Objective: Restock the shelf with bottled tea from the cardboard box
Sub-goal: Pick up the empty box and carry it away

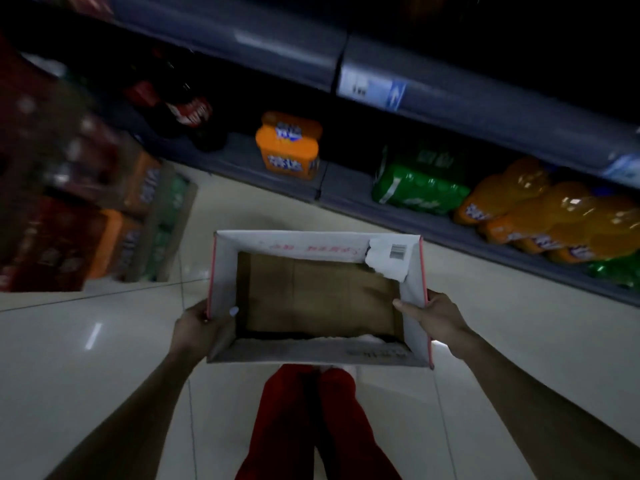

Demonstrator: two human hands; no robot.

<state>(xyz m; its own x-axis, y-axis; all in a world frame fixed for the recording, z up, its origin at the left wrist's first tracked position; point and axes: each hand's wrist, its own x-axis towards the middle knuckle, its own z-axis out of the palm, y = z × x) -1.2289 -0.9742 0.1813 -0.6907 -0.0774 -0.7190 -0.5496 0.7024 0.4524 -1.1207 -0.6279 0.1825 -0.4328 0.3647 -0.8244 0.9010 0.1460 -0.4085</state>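
Note:
I hold a white cardboard box [221, 271] with red edges above the floor, at the middle of the view. Its brown inside bottom shows bare, with no bottles in it. My left hand [197, 327] grips the box's left wall, thumb over the rim. My right hand [433, 315] grips the right wall, thumb inside. A torn white label with a barcode [391, 258] hangs at the far right corner. The dark grey shelf [346, 188] runs diagonally behind the box. No bottled tea can be made out in this dim, blurred frame.
On the bottom shelf stand an orange drink pack [289, 147], dark cola bottles [180, 105], a green pack [415, 188] and orange soda bottles [554, 216]. Stacked drink cases [69, 216] fill the floor at left. My red trouser legs [311, 420] are below the box, on pale tiles [86, 358].

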